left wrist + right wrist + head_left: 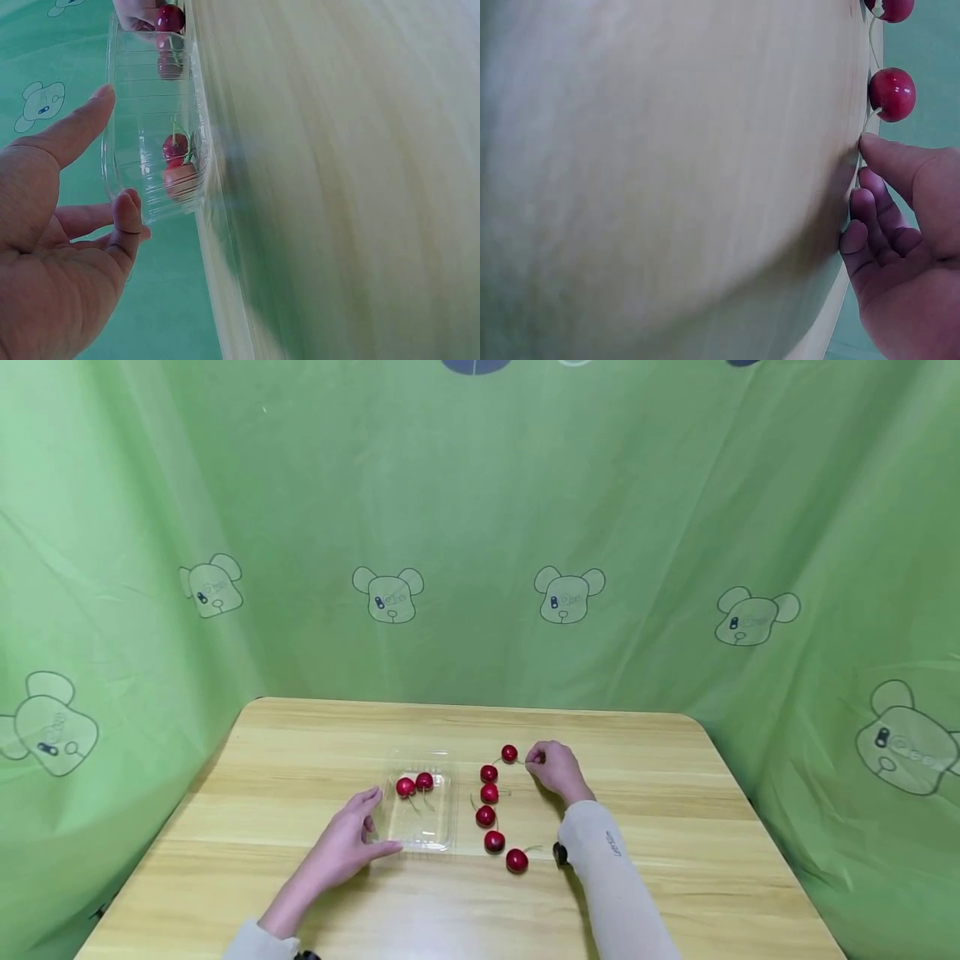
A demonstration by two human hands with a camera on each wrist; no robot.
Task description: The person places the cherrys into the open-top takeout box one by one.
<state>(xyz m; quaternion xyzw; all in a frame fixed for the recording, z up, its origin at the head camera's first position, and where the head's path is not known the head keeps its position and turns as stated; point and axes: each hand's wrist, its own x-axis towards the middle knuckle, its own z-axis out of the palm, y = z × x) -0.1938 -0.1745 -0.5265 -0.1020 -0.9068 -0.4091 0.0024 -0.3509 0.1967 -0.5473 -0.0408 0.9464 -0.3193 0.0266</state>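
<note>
The head view shows the farthest cherry [509,753] in a bent row of six on the desk [637,777], its stem [871,118] pinched by the right hand [555,769]. Left of the row, a clear plastic container [427,828] holds two more cherries [406,787]; the left hand [347,843], thumb and fingers spread, is at its left side. Behind hangs a green bear-print curtain [480,502].
</note>
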